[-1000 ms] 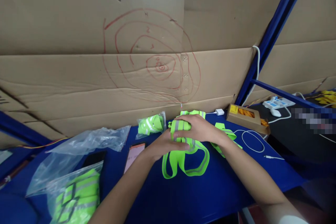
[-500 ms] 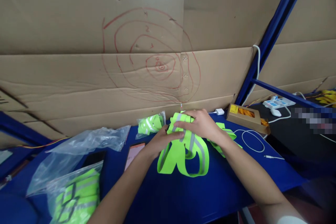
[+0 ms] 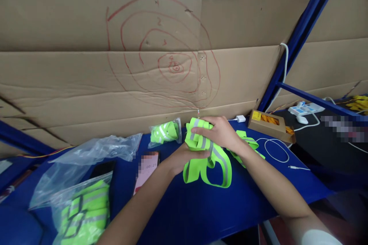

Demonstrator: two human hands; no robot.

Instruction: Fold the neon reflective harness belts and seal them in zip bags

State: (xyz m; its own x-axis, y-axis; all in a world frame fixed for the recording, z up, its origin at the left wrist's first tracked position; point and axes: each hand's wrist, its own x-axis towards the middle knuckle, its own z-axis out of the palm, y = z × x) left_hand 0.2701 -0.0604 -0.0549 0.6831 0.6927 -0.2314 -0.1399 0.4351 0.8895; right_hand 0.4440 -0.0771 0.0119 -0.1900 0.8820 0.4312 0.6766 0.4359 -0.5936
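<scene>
Both hands grip a bundle of neon-yellow reflective strap (image 3: 198, 142) with grey stripes, above the blue table. My left hand (image 3: 184, 157) is closed around its lower left side, thumb or fingers partly behind the folds. From the upper right, my right hand (image 3: 220, 133) wraps over the bundle, fingers across its top. Loose loops of strap hang below the hands. Another piece of neon strap (image 3: 243, 147) lies on the table, partly behind my right forearm. A bagged roll of the same strap (image 3: 165, 132) rests at the back, left of the hands.
The blue tabletop (image 3: 201, 214) backs onto a cardboard wall (image 3: 86, 72) with red rings drawn on it. Left are a phone (image 3: 147, 168), an empty plastic bag (image 3: 115, 147) and a larger bag of neon straps (image 3: 86, 210). A cardboard box (image 3: 271, 126) and white cable (image 3: 277, 153) sit right.
The folded bundle has turned slightly, and its hanging loops have drawn up and to the right. My left hand has shifted right beneath it, uncovering more of the phone.
</scene>
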